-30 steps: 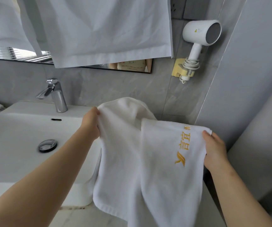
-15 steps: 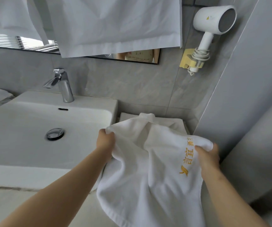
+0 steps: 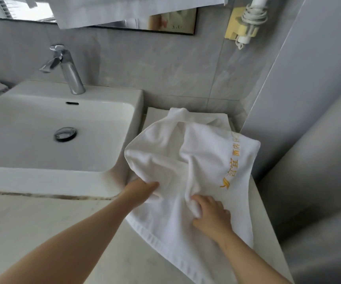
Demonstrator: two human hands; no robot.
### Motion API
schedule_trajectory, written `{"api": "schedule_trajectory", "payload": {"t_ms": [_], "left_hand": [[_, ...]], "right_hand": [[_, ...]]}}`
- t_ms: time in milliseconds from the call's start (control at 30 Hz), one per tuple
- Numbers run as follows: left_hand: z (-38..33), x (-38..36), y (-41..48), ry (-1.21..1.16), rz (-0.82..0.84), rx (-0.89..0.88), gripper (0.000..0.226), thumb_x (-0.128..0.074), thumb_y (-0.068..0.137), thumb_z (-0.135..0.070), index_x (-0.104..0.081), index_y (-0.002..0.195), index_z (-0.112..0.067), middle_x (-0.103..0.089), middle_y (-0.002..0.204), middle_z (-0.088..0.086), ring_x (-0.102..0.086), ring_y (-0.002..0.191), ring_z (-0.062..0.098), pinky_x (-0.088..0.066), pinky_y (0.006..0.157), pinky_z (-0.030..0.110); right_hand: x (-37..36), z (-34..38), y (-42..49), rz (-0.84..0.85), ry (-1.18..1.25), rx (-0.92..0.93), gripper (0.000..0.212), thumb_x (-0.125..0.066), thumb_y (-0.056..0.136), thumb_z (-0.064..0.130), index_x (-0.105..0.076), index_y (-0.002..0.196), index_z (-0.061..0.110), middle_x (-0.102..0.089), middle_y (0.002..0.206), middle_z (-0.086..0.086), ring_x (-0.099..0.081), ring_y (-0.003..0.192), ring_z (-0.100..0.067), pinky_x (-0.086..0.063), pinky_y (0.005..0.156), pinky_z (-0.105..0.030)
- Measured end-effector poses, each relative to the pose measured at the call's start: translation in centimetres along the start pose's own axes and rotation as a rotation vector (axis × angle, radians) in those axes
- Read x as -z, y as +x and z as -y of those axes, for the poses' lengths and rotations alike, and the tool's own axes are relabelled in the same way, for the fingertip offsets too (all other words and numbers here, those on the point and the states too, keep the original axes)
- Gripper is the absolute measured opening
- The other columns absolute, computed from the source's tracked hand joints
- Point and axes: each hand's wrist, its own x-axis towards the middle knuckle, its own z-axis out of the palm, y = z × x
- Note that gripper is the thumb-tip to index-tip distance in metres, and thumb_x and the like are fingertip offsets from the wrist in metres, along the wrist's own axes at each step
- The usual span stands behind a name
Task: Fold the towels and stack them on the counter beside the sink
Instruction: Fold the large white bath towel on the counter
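A person is partway through folding a white towel (image 3: pixel 186 160) that lies rumpled on the desk (image 3: pixel 124 259) right of the sink (image 3: pixel 63 177). The left hand (image 3: pixel 143 191) grips its near edge and the right hand (image 3: pixel 212 214) pinches a bunched fold mid-cloth. Most of the towel lies beyond the fingers (image 3: pixel 198 199), over a folded towel (image 3: pixel 155 115). The next move probably calls for smoothing it flat.
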Motion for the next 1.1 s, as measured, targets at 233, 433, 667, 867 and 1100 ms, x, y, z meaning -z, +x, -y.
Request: {"api": "schedule_trajectory", "payload": {"t_ms": [233,433,667,867,1100], "left_hand": [[0.6,-0.2,-2.0,-0.453,0.028,0.416,0.029,-0.059,0.085,-0.03,-0.056,0.1,-0.006,-0.064,0.074,0.011,-0.057,0.053,0.021,-0.044,0.053,0.023],[0.1,-2.0,-2.2,-0.423,-0.422,0.142,0.071,-0.063,0.079,-0.017,-0.024,0.139,-0.02,-0.049,0.127,0.011,-0.055,0.105,0.037,-0.049,0.091,0.046],[-1.6,-1.8,-2.7,0.17,-0.102,0.079,0.068,-0.051,0.084,-0.012,-0.022,0.144,-0.027,-0.058,0.097,0.009,-0.06,0.084,0.029,-0.049,0.071,0.032],[-0.7,-0.1,-4.0,0.976,0.103,0.123,0.055,-0.048,0.087,-0.029,-0.033,0.139,-0.028,-0.053,0.127,-0.001,-0.055,0.115,0.021,-0.042,0.086,0.029],[-4.6,-1.6,-1.6,0.929,-0.22,-0.148,0.035,-0.037,0.094,-0.025,-0.046,0.128,-0.019,-0.046,0.125,0.003,-0.046,0.116,0.024,-0.042,0.084,0.035]], "right_hand": [[0.7,-4.0,-0.2,0.005,0.155,-0.023,0.009,-0.049,0.088,0.025,-0.052,0.087,0.034,-0.056,0.1,0.01,-0.056,0.097,-0.018,-0.036,0.084,-0.033],[2.6,-4.6,0.1,0.017,0.195,-0.082,0.023,-0.04,0.091,0.029,-0.06,0.094,0.018,-0.061,0.094,0.001,-0.057,0.093,-0.024,-0.04,0.081,-0.034],[1.9,-4.2,0.4,0.019,0.256,0.027,0.037,-0.052,0.081,0.036,-0.044,0.117,0.035,-0.052,0.108,0.007,-0.055,0.098,-0.019,-0.048,0.084,-0.036],[3.0,-4.8,1.0,0.084,0.208,-0.013,0.008,-0.047,0.081,0.025,-0.052,0.081,0.019,-0.057,0.08,0.005,-0.055,0.076,-0.017,-0.038,0.062,-0.028],[4.9,-4.2,2.8,-0.142,0.322,-0.002,0.023,-0.049,0.088,0.039,-0.06,0.084,0.02,-0.062,0.09,0.002,-0.057,0.088,-0.021,-0.045,0.071,-0.03]]}}
